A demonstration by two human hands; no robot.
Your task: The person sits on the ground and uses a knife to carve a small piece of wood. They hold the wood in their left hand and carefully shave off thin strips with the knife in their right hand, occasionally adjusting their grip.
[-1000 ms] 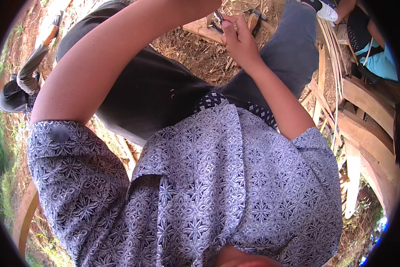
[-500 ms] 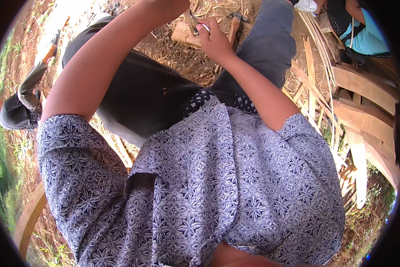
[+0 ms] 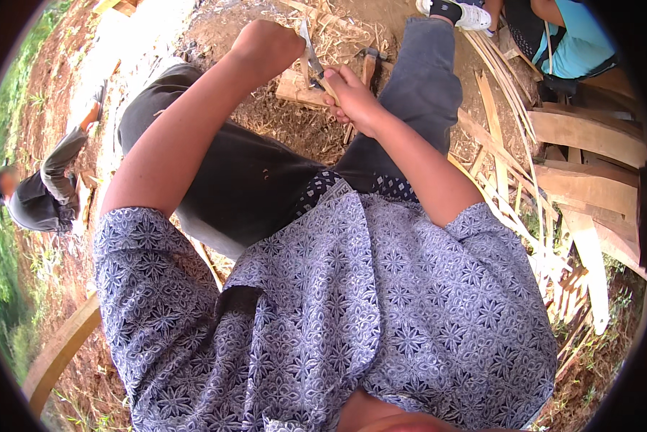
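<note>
My right hand (image 3: 353, 102) is closed round the pale handle of a knife (image 3: 315, 63), whose blade points up and away. My left hand (image 3: 269, 49) is closed like a fist, just left of the blade; its fingers curl out of sight, so what it holds is hidden. A wood block (image 3: 294, 91) lies on the ground beneath the knife. Just beyond my right hand, a hammer (image 3: 369, 66) with a wooden handle rests on the ground.
Curved wooden planks (image 3: 590, 137) are piled at the right, beside long thin strips (image 3: 502, 68). Wood shavings (image 3: 338, 32) litter the ground ahead. One person (image 3: 39, 198) sits at the far left, another in turquoise (image 3: 579, 43) at the upper right. A curved beam (image 3: 64, 349) stands lower left.
Both hands sit lower in the picture, and the left fist has come fully into view. The right hand has turned, showing more of the knife's handle.
</note>
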